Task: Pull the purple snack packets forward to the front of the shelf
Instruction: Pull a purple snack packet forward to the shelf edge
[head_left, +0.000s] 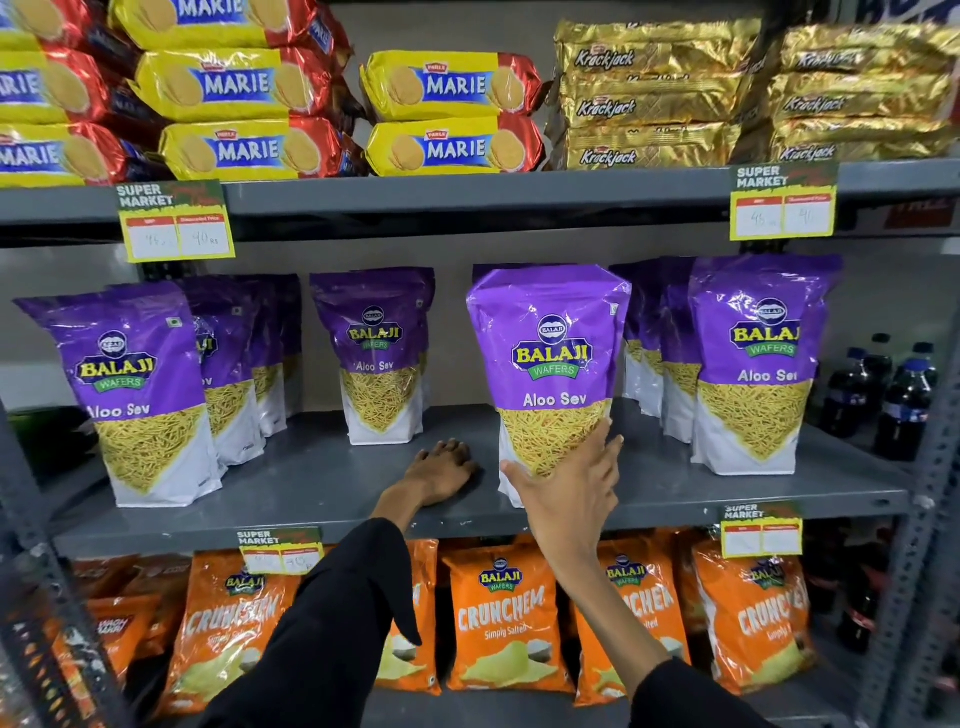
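Note:
Purple Aloo Sev packets stand in rows on the grey middle shelf (311, 483). The left front packet (140, 395) and the right front packet (753, 364) stand near the shelf's front. A lone packet (382, 356) stands further back in the second row. My right hand (566, 488) grips the bottom of the centre packet (548, 364), thumb on its left edge, fingers on its right. This packet stands upright close to the front edge. My left hand (441, 475) rests palm down on the bare shelf just left of it, holding nothing.
Marie biscuit packs (452, 117) and gold Krackjack packs (649, 104) fill the shelf above. Orange Crunchem bags (498, 618) sit below. Dark cola bottles (904, 400) stand at the far right. Yellow price tags (174, 223) hang from the shelf edges.

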